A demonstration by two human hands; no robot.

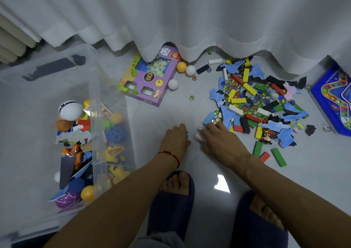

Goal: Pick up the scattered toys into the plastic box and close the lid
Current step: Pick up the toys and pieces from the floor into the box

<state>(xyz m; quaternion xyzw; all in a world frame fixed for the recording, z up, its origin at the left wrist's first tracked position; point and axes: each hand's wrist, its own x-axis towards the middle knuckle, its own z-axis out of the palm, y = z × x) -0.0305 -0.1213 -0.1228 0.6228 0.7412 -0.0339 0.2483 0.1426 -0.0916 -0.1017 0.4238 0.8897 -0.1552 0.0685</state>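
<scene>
The clear plastic box stands open at the left, part-filled with balls, foam pieces and blocks. A heap of scattered toys, made of coloured wooden blocks, blue foam pieces and glass marbles, lies on the floor at the right. My left hand rests knuckles-up on the floor between box and heap, fingers curled over a small bluish piece that barely shows. At the heap's near-left edge my right hand pinches a small white block by the thumb. A white die lies just beyond it.
A purple toy carton lies under the hem of the white curtain, with an orange ball and two white balls beside it. A blue game board sits far right. My slippered feet stand near the bottom.
</scene>
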